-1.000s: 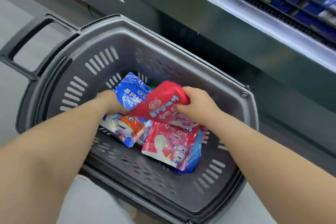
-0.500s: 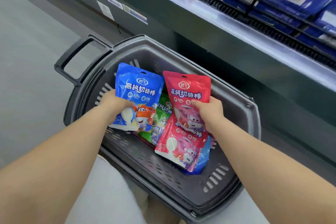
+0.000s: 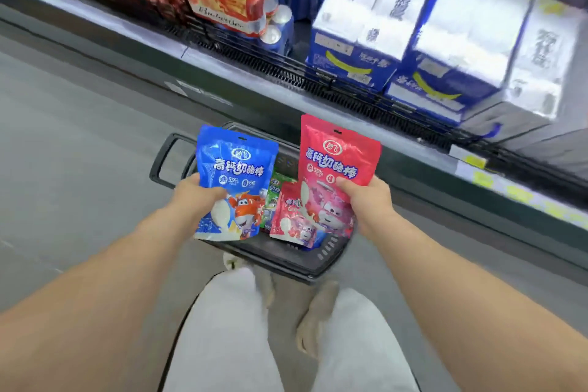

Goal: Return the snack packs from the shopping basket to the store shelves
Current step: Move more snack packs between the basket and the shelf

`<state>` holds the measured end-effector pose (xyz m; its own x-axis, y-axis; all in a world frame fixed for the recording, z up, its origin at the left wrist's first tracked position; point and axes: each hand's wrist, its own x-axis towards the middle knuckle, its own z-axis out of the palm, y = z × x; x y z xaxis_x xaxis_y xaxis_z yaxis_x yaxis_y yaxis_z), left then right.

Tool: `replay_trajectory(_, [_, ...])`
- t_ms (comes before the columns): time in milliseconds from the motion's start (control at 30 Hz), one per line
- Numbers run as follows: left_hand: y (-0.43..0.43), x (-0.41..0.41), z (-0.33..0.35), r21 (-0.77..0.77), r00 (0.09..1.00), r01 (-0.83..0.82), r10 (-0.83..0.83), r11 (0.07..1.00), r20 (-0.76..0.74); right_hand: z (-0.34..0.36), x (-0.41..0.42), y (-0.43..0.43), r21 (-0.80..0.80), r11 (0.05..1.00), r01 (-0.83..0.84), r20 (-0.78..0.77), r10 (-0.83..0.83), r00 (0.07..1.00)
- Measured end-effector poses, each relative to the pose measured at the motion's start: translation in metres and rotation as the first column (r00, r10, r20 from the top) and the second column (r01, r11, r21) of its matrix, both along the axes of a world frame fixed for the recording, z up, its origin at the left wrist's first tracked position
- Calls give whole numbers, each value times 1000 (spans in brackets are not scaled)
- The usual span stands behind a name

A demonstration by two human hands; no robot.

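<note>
We hold 2 packs above the basket (image 3: 318, 264): our left hand (image 3: 194, 197) pinches the blue pack (image 3: 235, 165), our right hand (image 3: 366, 200) the red pack (image 3: 337, 162). A green pack (image 3: 273, 197) lies inside the basket.

red pack (image 3: 339, 162) x2, blue pack (image 3: 235, 169) x2, green pack (image 3: 274, 197) x1

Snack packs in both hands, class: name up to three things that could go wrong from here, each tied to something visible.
1. The left hand holds the blue pack and the right hand the red pack by one side only; either might slip and fall.
2. The shelf ahead shows blue-and-white cartons and canned drinks, so the packs could be misplaced there.
3. The basket sits on the floor by the feet; a step forward might trip.
</note>
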<state>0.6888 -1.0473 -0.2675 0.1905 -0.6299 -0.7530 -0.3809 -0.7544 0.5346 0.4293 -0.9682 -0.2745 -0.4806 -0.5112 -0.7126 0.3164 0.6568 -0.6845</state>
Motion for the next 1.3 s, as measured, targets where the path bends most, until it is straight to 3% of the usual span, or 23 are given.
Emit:
replay_trajectory(167, [24,-35,128,-92,994,79,-85,993,-69,124,-43,50,-35,999,40,-31,-41,999])
replay_trajectory(367, [41,-104,177,-163,914,287,-321,944,-248,199,-90,114,-169,958,231,-69,-245,967])
replay_trajectory(533, [64,-186,194,-238,768,493,-548,836,-332,229,-113,184,-251,841,480,-90,-514,853])
replay_trajectory(700, [120,-274,215,-335,576,641,-721,691,-385,247,-139,279,-320,654,685,-105,-743,661])
replay_trajectory(900, [206,-383,242,-386,451,700,-791,601,-413,261,-202,386,-418,483,769,-71,-862,503])
replay_trajectory(1000, [246,-433,247,-411,415,697,-798,587,-437,262,-241,426,-446,439,780,-41,-881,471])
replay_trajectory(1133, [312,-507,253,-422,399,683,-789,596,-468,267,-309,491,-463,437,772,-19,-875,484])
replay_trajectory(1300, [382,-594,261,-411,456,626,-739,663,-496,274,-398,560,-470,463,752,-6,-853,522])
